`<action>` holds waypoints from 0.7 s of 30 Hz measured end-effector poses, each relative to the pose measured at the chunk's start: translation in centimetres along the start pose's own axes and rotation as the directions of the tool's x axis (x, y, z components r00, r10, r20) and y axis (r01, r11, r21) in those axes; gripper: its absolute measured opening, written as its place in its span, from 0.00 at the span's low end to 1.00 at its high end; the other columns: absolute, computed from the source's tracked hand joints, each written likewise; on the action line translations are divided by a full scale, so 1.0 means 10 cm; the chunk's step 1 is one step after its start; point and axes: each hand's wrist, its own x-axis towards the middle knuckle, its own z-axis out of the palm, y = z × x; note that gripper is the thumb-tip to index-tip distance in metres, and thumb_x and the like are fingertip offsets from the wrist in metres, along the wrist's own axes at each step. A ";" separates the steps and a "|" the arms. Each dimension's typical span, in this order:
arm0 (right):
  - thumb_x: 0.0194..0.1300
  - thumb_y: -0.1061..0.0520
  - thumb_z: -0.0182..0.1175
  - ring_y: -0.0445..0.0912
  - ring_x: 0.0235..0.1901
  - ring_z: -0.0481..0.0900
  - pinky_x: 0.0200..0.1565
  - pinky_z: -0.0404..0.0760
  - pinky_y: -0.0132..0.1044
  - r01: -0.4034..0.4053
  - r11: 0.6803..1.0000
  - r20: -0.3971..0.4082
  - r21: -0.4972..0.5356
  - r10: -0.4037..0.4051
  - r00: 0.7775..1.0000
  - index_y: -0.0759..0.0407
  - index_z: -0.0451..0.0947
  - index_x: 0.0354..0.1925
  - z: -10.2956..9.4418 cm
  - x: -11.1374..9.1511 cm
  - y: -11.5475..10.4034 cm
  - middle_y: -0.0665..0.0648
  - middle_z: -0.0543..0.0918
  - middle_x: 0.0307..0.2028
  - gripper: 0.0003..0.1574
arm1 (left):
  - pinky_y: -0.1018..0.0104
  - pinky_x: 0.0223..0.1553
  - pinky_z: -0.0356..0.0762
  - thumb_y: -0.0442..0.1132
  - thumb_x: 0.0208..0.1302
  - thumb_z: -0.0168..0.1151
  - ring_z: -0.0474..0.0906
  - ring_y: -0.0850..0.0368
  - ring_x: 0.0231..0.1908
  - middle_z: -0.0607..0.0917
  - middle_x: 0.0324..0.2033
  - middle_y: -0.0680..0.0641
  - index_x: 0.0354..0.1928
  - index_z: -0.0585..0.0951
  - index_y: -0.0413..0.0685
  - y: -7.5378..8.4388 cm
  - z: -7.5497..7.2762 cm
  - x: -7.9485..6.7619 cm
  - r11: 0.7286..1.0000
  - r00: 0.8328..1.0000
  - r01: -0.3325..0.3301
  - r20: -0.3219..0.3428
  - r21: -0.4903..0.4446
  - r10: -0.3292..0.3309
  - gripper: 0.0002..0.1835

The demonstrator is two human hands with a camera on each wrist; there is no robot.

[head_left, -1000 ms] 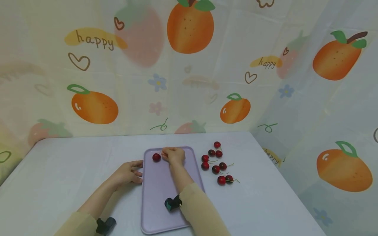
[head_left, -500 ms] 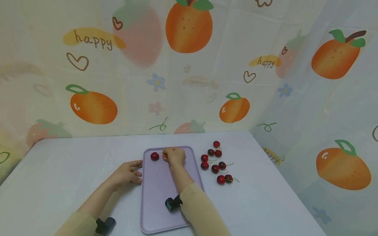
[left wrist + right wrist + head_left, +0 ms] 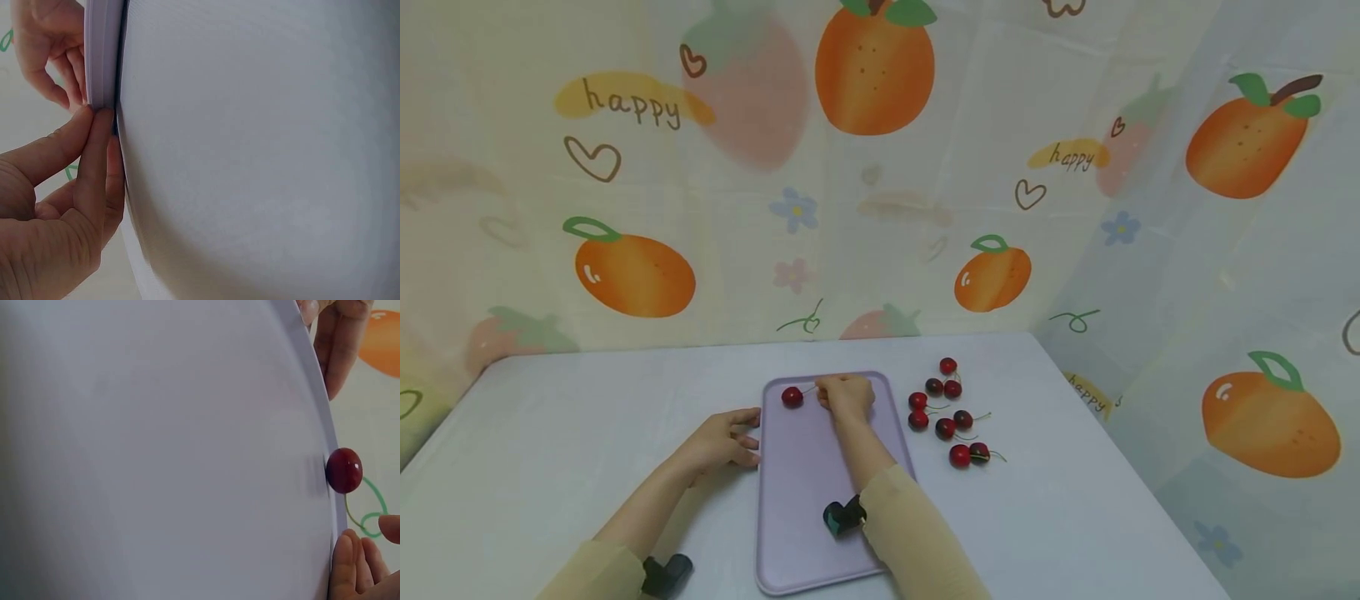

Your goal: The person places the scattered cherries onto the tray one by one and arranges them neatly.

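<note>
On the far left part of the lilac tray sits a dark red cherry, its thin stem pointing right. My right hand is just right of it, over the tray's far end. The right wrist view shows its thumb apart from its fingers, with the stem tip near the gap and nothing gripped. At the tray's left edge my left hand rests with relaxed, spread fingers. Its fingertips touch the outer side of the rim in the left wrist view.
Right of the tray, several loose cherries with green stems lie on the white table. A fruit-printed cloth hangs behind the table and along its right side. Black wrist cameras sit at both cuffs.
My right hand has drawn slightly to the right, away from the cherry, and more of the stem shows between them. The left hand stays at the tray's edge; the view shifts slightly.
</note>
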 end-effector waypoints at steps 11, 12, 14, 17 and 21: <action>0.47 0.60 0.72 0.43 0.20 0.85 0.28 0.87 0.33 0.059 0.996 -0.011 -0.066 -0.060 0.998 0.66 0.88 0.31 -0.20 0.07 -0.11 0.60 0.89 0.23 0.11 | 0.67 0.39 0.84 0.24 0.49 0.68 0.80 0.52 0.47 0.68 0.65 0.26 0.72 0.57 0.27 0.00 -0.01 -0.02 1.000 1.000 0.005 0.001 -0.012 -0.005 0.47; 0.47 0.60 0.72 0.44 0.20 0.86 0.29 0.87 0.34 0.065 0.996 -0.012 -0.057 -0.066 0.998 0.66 0.87 0.31 -0.22 0.08 -0.13 0.59 0.89 0.23 0.12 | 0.67 0.39 0.84 0.24 0.49 0.68 0.80 0.52 0.47 0.69 0.65 0.27 0.72 0.58 0.27 0.00 -0.01 -0.02 1.000 1.000 0.009 -0.001 -0.014 -0.009 0.47; 0.48 0.60 0.72 0.44 0.22 0.86 0.32 0.88 0.36 0.073 0.997 -0.009 -0.030 -0.073 0.997 0.67 0.87 0.32 -0.27 0.10 -0.16 0.59 0.88 0.22 0.12 | 0.68 0.39 0.84 0.23 0.49 0.68 0.80 0.52 0.47 0.69 0.65 0.27 0.72 0.58 0.27 0.00 -0.01 -0.01 1.000 1.000 0.013 -0.002 -0.017 -0.013 0.47; 0.49 0.60 0.71 0.43 0.23 0.85 0.34 0.89 0.38 0.087 0.996 0.004 -0.014 -0.087 0.996 0.67 0.87 0.33 -0.34 0.13 -0.21 0.58 0.88 0.22 0.12 | 0.67 0.40 0.84 0.23 0.49 0.68 0.80 0.52 0.47 0.68 0.65 0.26 0.72 0.57 0.27 0.01 -0.01 -0.02 1.000 1.000 0.010 0.003 -0.012 -0.010 0.46; 0.51 0.58 0.71 0.40 0.23 0.84 0.35 0.89 0.36 0.104 0.994 0.028 -0.026 -0.104 0.994 0.66 0.88 0.35 -0.45 0.18 -0.30 0.59 0.89 0.25 0.14 | 0.66 0.40 0.85 0.23 0.50 0.68 0.80 0.51 0.48 0.68 0.65 0.25 0.72 0.57 0.26 0.02 -0.01 -0.02 1.000 1.000 0.004 0.006 -0.015 -0.004 0.46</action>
